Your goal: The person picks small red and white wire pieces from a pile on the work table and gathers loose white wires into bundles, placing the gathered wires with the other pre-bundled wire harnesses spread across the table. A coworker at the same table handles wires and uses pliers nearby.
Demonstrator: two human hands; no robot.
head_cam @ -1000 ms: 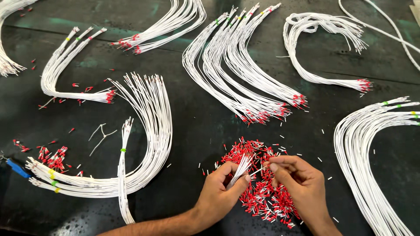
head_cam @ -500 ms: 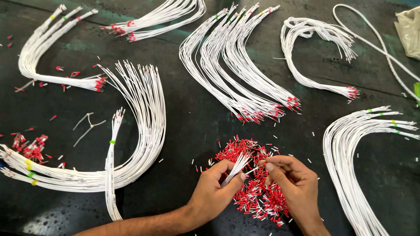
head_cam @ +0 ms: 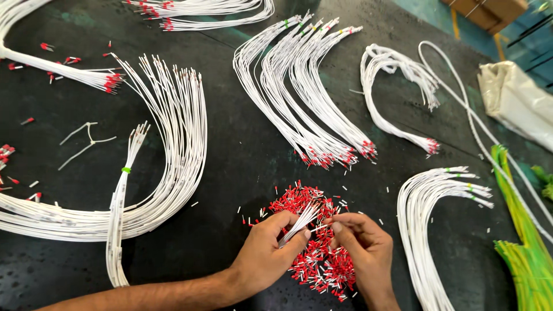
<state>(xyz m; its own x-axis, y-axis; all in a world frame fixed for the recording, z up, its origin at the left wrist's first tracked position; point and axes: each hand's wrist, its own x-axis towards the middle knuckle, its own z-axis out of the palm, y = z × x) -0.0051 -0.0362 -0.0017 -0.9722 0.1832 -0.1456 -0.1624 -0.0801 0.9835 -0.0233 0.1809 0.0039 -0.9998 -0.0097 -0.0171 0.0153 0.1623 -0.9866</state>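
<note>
Red ferrules (head_cam: 314, 253) lie heaped on the black table (head_cam: 230, 173), directly under both of my hands. My left hand (head_cam: 271, 253) is closed around a small bunch of white wires (head_cam: 299, 222), thumb and fingers clamped on it, with the free wire ends fanning up and to the right above the heap. My right hand (head_cam: 360, 245) sits just beside it, thumb and forefinger pinched together on something small at the wire tips; I cannot tell exactly what is between them. The two hands are close together, nearly touching at the fingertips.

Around this spot: a large curved bundle of white wires (head_cam: 173, 150) lies to the left, its ends bare, with a thinner bundle tied by a green band (head_cam: 125, 170) resting across it. Three finished bundles (head_cam: 305, 103) with red-tipped ends lie above the heap. Another curved bundle (head_cam: 426, 230) lies to the right of my right hand, well clear of it. Yellow-green wires (head_cam: 524, 253) lie at the far right edge, and a pale bag (head_cam: 512, 98) rests near the upper right corner.
</note>
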